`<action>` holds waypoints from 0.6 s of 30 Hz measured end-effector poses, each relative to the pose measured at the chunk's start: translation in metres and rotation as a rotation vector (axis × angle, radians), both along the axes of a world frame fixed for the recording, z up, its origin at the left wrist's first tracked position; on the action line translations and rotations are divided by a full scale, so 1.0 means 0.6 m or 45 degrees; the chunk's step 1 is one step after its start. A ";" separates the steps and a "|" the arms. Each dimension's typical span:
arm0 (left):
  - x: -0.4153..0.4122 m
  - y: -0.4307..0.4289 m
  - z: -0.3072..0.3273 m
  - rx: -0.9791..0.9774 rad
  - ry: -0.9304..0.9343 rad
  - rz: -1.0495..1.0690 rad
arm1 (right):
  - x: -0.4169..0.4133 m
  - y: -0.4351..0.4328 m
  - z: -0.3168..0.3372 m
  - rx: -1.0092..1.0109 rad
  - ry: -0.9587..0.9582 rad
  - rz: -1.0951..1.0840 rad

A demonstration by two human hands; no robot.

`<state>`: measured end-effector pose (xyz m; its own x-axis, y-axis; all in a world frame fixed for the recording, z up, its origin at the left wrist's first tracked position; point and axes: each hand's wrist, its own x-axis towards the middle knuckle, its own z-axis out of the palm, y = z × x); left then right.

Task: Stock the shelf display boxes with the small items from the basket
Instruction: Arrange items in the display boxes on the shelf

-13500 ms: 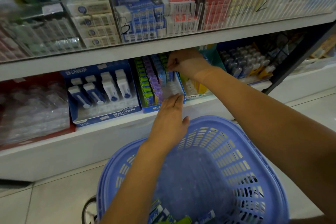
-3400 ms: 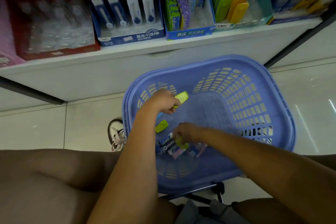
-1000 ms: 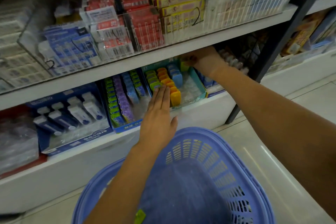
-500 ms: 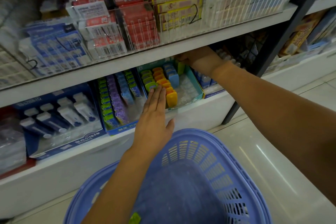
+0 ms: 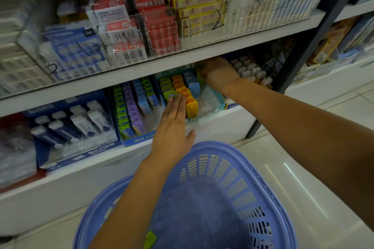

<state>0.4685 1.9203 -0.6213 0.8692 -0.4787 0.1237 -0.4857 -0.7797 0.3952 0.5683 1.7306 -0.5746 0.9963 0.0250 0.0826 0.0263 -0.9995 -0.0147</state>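
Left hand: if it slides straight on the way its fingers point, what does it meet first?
The left hand lies flat, fingers aimed into the teal display box. Its fingertips already seem to reach the front green item and the orange row; those come first, though depth is unclear.

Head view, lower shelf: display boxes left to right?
Red box → blue box of white items → blue box with green, purple and blue rows → teal box with green, orange and blue rows, both hands at it → capped bottles.

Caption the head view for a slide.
Left hand lies flat against the front of the teal display box while right hand reaches to its back, above the blue basket.
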 end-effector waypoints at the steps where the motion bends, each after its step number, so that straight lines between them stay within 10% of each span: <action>1: -0.001 0.000 0.007 0.021 0.025 -0.004 | -0.005 0.003 0.005 -0.065 0.024 0.023; 9: -0.115 0.064 -0.037 -0.367 0.085 0.171 | -0.187 0.079 0.024 0.292 -0.151 0.082; 18: -0.262 0.205 -0.270 0.603 1.237 0.345 | -0.386 0.195 -0.248 0.232 1.477 0.382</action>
